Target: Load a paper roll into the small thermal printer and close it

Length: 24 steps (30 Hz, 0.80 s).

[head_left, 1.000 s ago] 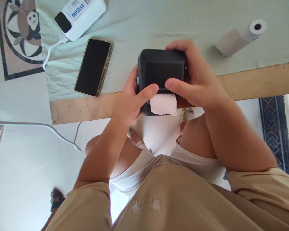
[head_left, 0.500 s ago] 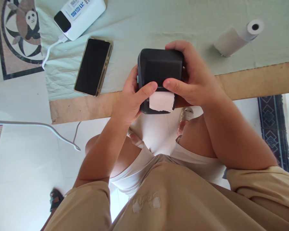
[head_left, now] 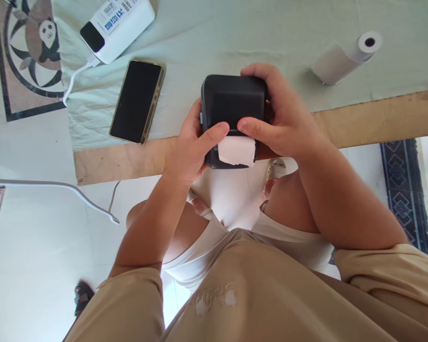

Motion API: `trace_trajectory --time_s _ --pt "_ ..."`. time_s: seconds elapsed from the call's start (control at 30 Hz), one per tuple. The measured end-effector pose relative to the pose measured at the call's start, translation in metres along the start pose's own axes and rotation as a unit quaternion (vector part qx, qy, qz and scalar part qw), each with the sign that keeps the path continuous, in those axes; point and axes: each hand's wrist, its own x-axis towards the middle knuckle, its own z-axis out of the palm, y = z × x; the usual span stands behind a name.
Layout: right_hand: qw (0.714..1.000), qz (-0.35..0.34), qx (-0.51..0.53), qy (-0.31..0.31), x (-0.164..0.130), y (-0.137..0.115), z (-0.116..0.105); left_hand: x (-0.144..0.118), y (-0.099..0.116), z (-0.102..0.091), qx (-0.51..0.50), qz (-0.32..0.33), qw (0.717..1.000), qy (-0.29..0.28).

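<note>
Between my two hands is a small black label printer [head_left: 233,97], held over the front edge of the table. A torn-edged strip of white paper [head_left: 236,151] sticks out of its near end. My left hand [head_left: 196,142] grips the left side, its thumb lying on top by the paper. My right hand [head_left: 278,111] wraps the right side and far corner, with its thumb also on the top face. The other fingers of both hands are mostly hidden behind and under the printer. A roll of white paper [head_left: 337,61] stands on the cloth, right of my right hand.
On the green tablecloth [head_left: 207,33], a dark-screened phone [head_left: 137,101] lies left of my hands. Behind it is a white power bank [head_left: 119,28] with a white cable [head_left: 72,80]. The table's bare wooden edge [head_left: 128,159] runs before me. A pale curved bar [head_left: 57,184] juts in at left.
The printer and both hands appear shifted very slightly left in the view. The paper roll also appears a little further left. Both hands keep the same grip.
</note>
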Motion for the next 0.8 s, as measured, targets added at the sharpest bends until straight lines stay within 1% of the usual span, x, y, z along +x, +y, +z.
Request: trace_trajectory --time_s 0.13,0.2,0.3,0.4,0.57,0.67,0.8 --pt "1.000 -0.025 0.004 0.008 -0.001 0.001 0.001 -0.001 0.001 0.004 -0.015 -0.005 1.000 0.005" --pt "0.999 -0.042 0.010 0.012 -0.001 0.002 0.001 0.000 0.002 0.007 -0.042 -0.009 0.999 0.013" --pt "0.995 -0.081 -0.015 0.052 -0.001 0.003 0.002 0.001 0.004 0.010 -0.091 -0.009 0.996 0.015" --pt "0.989 -0.116 -0.050 0.083 -0.002 0.003 0.003 0.003 0.004 0.007 -0.095 -0.015 0.995 0.015" --pt "0.986 -0.141 -0.085 0.042 -0.003 -0.001 0.002 0.004 0.002 0.002 -0.089 -0.013 0.996 0.016" --pt "0.984 -0.148 -0.099 0.015 -0.004 -0.002 0.000 0.004 0.002 0.002 -0.075 -0.011 0.997 0.028" --pt "0.981 -0.160 -0.111 -0.005 -0.005 0.001 -0.003 0.003 0.005 0.003 -0.048 0.000 0.998 0.043"
